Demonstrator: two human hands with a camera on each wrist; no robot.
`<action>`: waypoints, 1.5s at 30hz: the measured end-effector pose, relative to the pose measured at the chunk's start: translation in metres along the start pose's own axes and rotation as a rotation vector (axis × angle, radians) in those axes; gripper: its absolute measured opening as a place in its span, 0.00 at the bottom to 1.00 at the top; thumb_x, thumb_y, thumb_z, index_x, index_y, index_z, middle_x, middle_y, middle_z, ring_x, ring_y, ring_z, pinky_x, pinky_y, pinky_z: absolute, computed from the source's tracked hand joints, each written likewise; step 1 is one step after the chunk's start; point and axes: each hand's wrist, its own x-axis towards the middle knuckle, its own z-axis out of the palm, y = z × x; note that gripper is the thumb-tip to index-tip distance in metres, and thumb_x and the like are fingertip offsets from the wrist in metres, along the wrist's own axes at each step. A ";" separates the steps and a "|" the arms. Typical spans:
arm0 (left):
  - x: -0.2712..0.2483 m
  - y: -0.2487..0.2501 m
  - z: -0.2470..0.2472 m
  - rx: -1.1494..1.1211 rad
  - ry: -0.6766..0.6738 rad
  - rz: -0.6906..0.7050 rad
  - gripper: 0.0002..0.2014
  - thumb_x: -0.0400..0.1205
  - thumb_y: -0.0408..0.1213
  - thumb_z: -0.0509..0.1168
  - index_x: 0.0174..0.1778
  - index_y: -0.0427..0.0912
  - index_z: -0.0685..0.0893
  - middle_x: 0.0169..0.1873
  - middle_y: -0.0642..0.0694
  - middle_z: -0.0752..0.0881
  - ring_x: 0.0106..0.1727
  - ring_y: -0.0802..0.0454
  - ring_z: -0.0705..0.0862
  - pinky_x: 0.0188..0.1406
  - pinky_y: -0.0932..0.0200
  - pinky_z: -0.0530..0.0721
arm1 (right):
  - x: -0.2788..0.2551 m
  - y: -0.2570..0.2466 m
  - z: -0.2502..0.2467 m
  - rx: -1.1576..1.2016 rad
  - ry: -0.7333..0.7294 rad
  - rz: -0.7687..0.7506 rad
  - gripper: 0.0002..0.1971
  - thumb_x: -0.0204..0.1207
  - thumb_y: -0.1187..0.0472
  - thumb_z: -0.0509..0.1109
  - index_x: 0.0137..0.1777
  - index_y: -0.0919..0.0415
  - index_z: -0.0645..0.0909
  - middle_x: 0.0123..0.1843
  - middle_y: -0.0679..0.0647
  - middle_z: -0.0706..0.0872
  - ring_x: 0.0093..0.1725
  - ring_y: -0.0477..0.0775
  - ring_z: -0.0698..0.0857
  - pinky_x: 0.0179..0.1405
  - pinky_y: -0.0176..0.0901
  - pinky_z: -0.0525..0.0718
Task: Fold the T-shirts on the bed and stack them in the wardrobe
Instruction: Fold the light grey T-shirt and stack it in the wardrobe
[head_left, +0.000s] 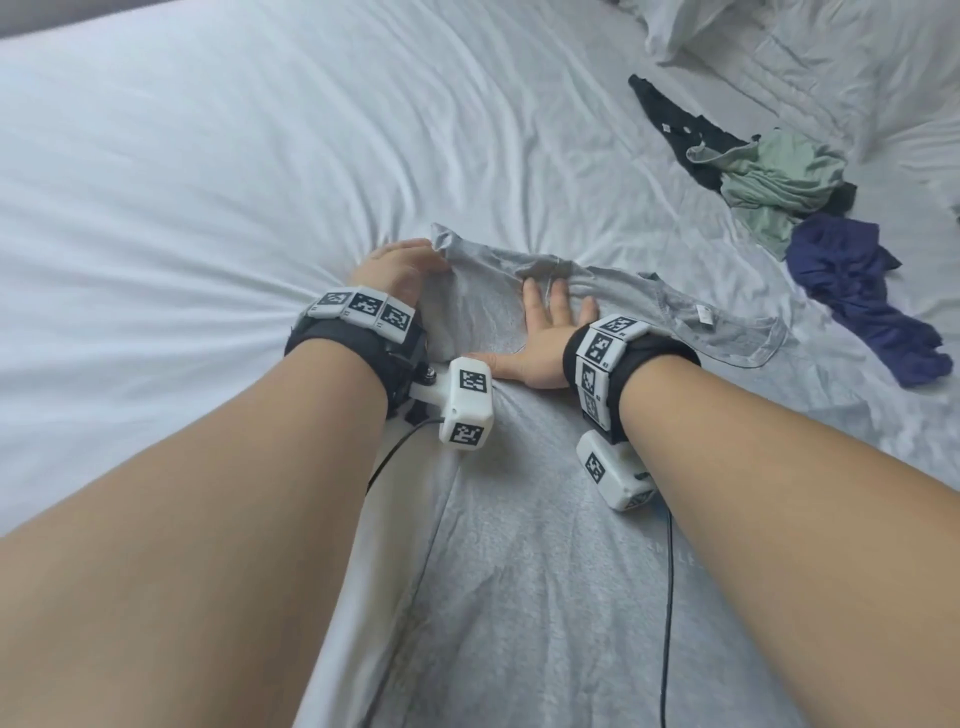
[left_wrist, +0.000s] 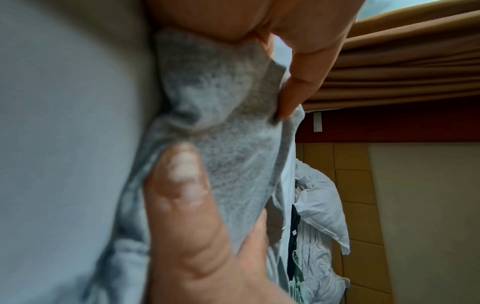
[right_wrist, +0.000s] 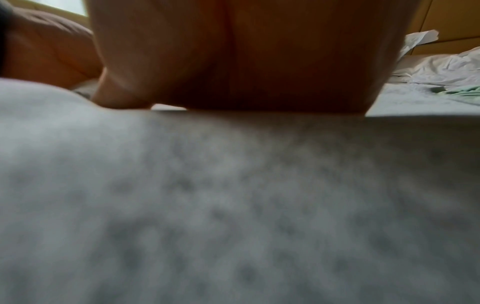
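1. Head view: grey T-shirt (head_left: 519, 545) lies on the bed sheet (head_left: 208, 156), collar end away from the person. Left hand (head_left: 400, 267) holds its far left corner; right hand (head_left: 545, 332) lies flat on the cloth, fingers straight and spread.
2. Left wrist view adds: thumb (left_wrist: 182, 195) and fingers (left_wrist: 298, 86) pinch a fold of grey cloth.
3. Right wrist view: palm on cloth only; blurred.
4. Head view alone shows green (head_left: 779, 176), navy (head_left: 857, 291) and black (head_left: 675, 124) shirts heaped to the right.

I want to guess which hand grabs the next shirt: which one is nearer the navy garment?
Right. The right hand lies flat on the grey T-shirt, on the side toward the navy garment; the left hand grips the shirt's far-side edge, farther away.
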 end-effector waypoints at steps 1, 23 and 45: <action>-0.002 0.001 -0.002 -0.072 0.019 0.010 0.20 0.55 0.37 0.80 0.44 0.49 0.90 0.58 0.42 0.91 0.56 0.46 0.90 0.63 0.46 0.87 | 0.001 0.000 0.000 -0.002 0.002 0.000 0.73 0.48 0.07 0.56 0.85 0.41 0.23 0.86 0.51 0.21 0.84 0.73 0.26 0.80 0.76 0.30; -0.124 0.064 0.096 0.743 -0.112 0.448 0.12 0.83 0.54 0.67 0.60 0.59 0.81 0.44 0.54 0.92 0.36 0.53 0.91 0.21 0.65 0.80 | -0.059 0.063 -0.051 0.834 0.205 0.059 0.31 0.82 0.60 0.69 0.84 0.62 0.67 0.71 0.60 0.81 0.68 0.59 0.79 0.47 0.38 0.75; -0.100 0.019 0.045 0.887 -0.161 -0.264 0.05 0.71 0.28 0.69 0.34 0.40 0.79 0.24 0.44 0.77 0.22 0.49 0.72 0.28 0.61 0.70 | -0.052 0.048 -0.007 0.091 0.038 -0.069 0.73 0.56 0.27 0.79 0.89 0.45 0.32 0.90 0.49 0.31 0.86 0.73 0.32 0.83 0.74 0.43</action>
